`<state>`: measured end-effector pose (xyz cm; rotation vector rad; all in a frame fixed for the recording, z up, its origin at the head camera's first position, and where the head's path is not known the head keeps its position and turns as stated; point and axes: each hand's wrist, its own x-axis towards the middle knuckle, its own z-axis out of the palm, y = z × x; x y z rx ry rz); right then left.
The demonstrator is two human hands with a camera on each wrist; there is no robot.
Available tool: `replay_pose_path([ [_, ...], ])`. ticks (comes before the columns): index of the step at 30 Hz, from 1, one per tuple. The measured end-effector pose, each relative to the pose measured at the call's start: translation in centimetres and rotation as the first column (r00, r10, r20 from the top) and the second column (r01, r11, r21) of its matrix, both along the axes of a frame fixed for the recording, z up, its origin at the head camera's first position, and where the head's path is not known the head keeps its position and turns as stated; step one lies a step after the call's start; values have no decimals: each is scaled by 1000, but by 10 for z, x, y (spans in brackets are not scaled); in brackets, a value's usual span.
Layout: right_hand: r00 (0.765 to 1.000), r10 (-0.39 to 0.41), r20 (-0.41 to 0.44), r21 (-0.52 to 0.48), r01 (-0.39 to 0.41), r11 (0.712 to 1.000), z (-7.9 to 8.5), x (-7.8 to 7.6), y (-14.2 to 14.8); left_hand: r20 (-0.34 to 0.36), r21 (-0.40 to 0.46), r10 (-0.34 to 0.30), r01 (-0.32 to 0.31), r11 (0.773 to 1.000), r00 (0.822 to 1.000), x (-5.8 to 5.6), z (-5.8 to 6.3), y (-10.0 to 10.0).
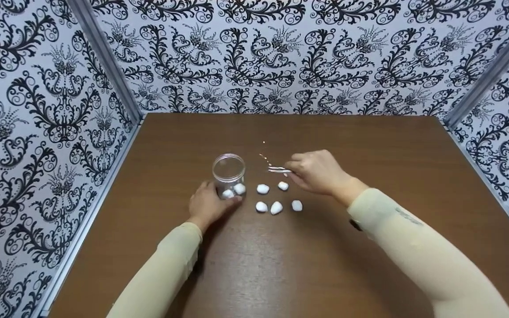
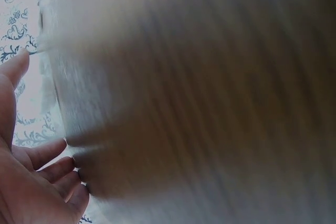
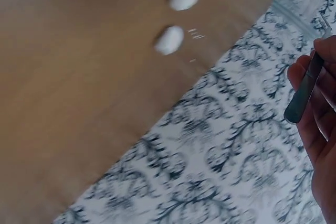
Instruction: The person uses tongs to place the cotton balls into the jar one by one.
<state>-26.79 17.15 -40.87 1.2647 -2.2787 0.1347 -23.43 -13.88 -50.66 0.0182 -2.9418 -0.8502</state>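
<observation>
Gripping, in the left hand [image 1: 208,205], a clear jar [image 1: 229,179] with two cotton balls [image 1: 239,189] inside; pinching, in the right hand [image 1: 318,172], bare-tipped tweezers [image 1: 278,169]. Probably partway through filling; calls next, likely, for tweezing a loose ball [image 1: 276,208] from between the hands.

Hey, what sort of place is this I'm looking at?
Probably a small indoor booth or partitioned workstation: a brown tabletop with black-and-white patterned walls at its back and both sides, and grey posts where the walls meet.
</observation>
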Motion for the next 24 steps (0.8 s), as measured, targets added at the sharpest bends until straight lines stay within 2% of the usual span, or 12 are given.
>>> replay_pose_path([
  [5,999,-42,15,8,42,999,-21,11,42,-8,3,1,-1,1000,1000,0,-1,-1],
  [10,994,-83,71,45,80,996,-38,24,69,-7,7,3,-3,1000,1000,0,-1,-1],
  [16,986,-124,110,90,115,989,-48,38,81,9,-10,-7,7,1000,1000,0,-2,-2],
  [24,989,-103,106,86,94,992,-57,43,85,9,-9,-14,14,1000,1000,-1,-2,-2],
])
